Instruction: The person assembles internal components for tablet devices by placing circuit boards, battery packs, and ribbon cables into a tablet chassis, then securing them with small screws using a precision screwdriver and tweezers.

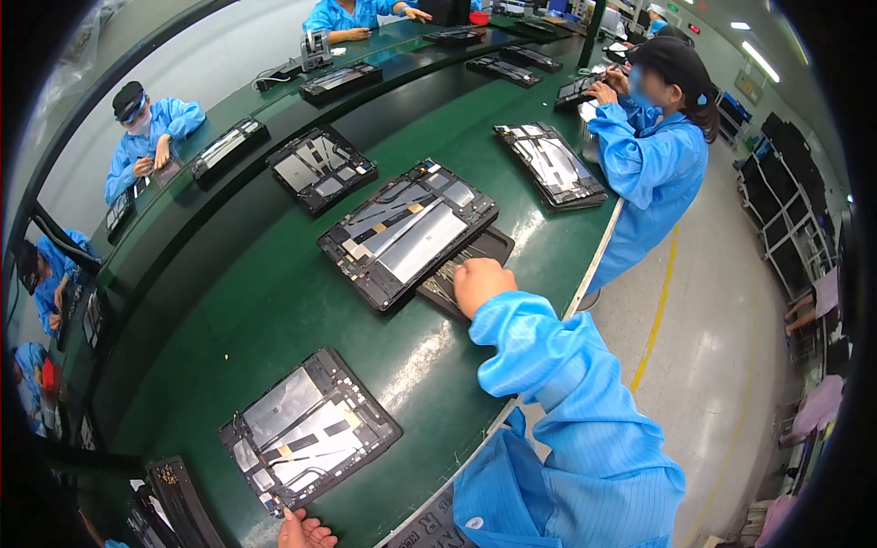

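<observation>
An opened tablet (pixel 301 429) lies on the green bench in front of me, its silver battery cells, ribbon cables and boards exposed. At its near corner is my left hand (pixel 306 532), fingers curled and gripping the edge. My right hand (pixel 482 285) reaches over a black tray (pixel 498 245) of small metallic pieces, which look like screws. Its fingers are bent down into the tray, so what they hold is hidden. Partly over that tray sits a stack of opened tablets (pixel 411 233), the top one with its insides facing up.
More opened tablets (pixel 322 169) and another stack (pixel 551 164) lie farther along the bench. A co-worker in blue (pixel 653 155) works at the right edge. Dark parts bins (pixel 183 502) stand at the lower left. Behind a raised dark ledge, other people work.
</observation>
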A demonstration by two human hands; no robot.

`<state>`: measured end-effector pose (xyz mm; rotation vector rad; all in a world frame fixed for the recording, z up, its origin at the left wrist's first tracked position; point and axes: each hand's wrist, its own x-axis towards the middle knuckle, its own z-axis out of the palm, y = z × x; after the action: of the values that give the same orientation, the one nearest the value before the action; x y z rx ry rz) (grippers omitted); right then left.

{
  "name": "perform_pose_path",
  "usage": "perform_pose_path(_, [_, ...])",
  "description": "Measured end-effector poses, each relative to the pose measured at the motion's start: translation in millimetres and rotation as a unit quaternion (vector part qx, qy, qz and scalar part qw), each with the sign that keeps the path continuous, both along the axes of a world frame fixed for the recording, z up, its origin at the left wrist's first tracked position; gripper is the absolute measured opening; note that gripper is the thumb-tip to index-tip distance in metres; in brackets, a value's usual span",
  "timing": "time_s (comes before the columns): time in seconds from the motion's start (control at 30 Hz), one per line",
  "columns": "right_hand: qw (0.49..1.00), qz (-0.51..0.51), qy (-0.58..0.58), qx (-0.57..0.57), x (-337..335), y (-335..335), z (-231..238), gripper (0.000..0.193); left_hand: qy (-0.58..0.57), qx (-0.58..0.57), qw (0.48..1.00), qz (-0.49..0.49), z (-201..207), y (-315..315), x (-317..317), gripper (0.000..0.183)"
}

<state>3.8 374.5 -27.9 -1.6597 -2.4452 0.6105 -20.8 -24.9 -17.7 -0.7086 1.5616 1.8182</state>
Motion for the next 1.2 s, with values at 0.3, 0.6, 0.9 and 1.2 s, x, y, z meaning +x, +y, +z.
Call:
perform_pose_path(0.3, [0.974,-0.033,0.223,-0.003,72,-22,-7,0.029,0.0,-0.059,0.998,-0.014,5,10,4,0.026])
perform_pose_path(0.6, [0.69,0.536,0.25,-0.416,51,-150,20,0.014,0.661,-0.244,0.529,-0.472,27,56,19,0.035])
perform_pose_path(0.9, [0.69,0.182,0.077,-0.696,27,-171,12,0.017,0.646,-0.316,0.598,-0.354,-11,49,17,0.02])
perform_pose_path(1.2, [0.764,0.17,0.431,-0.449,8,-186,1,0.03,0.639,-0.382,0.561,-0.361,-20,73,-7,0.014])
